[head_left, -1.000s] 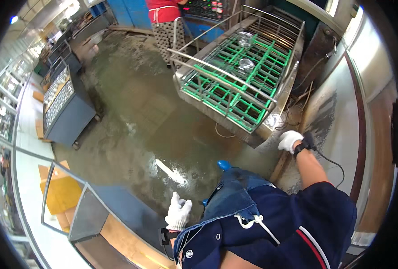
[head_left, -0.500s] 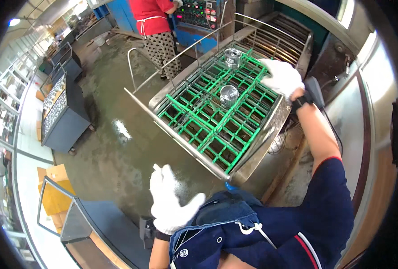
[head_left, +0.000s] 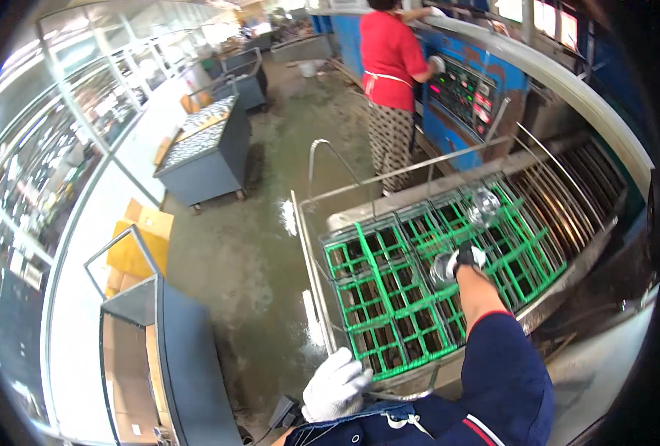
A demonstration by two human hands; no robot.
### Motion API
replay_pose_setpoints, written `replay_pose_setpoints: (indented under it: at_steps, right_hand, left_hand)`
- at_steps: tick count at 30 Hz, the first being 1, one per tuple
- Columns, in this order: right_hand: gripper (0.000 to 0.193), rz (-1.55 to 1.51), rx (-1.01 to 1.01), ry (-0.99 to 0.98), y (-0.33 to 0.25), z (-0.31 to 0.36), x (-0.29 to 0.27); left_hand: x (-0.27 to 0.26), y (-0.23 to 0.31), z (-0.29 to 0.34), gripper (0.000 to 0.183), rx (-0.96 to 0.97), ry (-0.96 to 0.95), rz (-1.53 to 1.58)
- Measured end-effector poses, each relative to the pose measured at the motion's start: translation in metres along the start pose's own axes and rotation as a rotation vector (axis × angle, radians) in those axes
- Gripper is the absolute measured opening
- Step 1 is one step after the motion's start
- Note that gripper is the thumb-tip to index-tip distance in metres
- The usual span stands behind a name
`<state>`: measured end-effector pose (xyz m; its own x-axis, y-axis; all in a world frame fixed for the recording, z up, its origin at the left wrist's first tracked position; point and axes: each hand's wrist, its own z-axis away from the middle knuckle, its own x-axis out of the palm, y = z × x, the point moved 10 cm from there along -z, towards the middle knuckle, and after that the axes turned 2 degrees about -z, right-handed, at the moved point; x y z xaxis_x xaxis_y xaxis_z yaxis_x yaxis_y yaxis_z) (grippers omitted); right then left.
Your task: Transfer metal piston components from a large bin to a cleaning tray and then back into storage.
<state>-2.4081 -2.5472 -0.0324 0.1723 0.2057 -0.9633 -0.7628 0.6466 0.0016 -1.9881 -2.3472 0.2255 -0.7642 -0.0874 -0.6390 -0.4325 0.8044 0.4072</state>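
My right hand (head_left: 473, 257), in a white glove with a black band at the wrist, reaches over a green-barred rack (head_left: 400, 306). It is right against a clear, shiny round glass piece (head_left: 441, 269) on the rack. The wrist hides most of its fingers, so their grip cannot be made out. Farther back on the same rack stands a second clear glass piece (head_left: 484, 207), slightly blurred. My left hand (head_left: 336, 388), also white-gloved, is beside the rack's near left corner. Its fingers are loosely bent and a little apart, with nothing seen in them.
A metal rail (head_left: 311, 275) edges the rack's left side; bare rollers (head_left: 568, 178) continue beyond it. A person in red (head_left: 391, 56) stands by a blue machine's control panel (head_left: 456, 93). Grey carts (head_left: 209, 160) and an open grey bin (head_left: 185, 357) stand left, near cardboard boxes (head_left: 151, 223).
My right hand has moved from the rack's right edge inward to the nearer glass piece. My left hand has come to the rack's near corner, its fingers more bent. The view has turned left.
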Motion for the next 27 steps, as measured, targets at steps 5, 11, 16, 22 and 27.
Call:
replay_pose_setpoints:
  at_steps: [5,11,16,22,27]
  right_hand:
    - [0.042,0.128,-0.075,-0.062,-0.019,0.000,0.000]
    - [0.048,-0.867,0.006,-0.037,-0.008,-0.020,0.008]
    - [0.034,0.504,-0.551,0.340,-0.074,-0.011,-0.085]
    - [0.037,0.413,-0.268,0.218,-0.036,-0.035,-0.153]
    - [0.030,0.194,-0.325,0.281,-0.018,-0.099,-0.124]
  left_hand:
    - [0.005,-0.008,0.013,0.029,-0.081,0.033,-0.158]
    - [0.005,-0.008,0.006,0.034,-0.043,0.103,-0.077]
    - [0.004,-0.012,0.010,0.037,-0.103,0.129,-0.079]
    - [0.006,-0.019,0.015,0.039,-0.149,0.090,-0.087]
    - [0.006,-0.021,0.018,0.038,-0.234,0.063,-0.121]
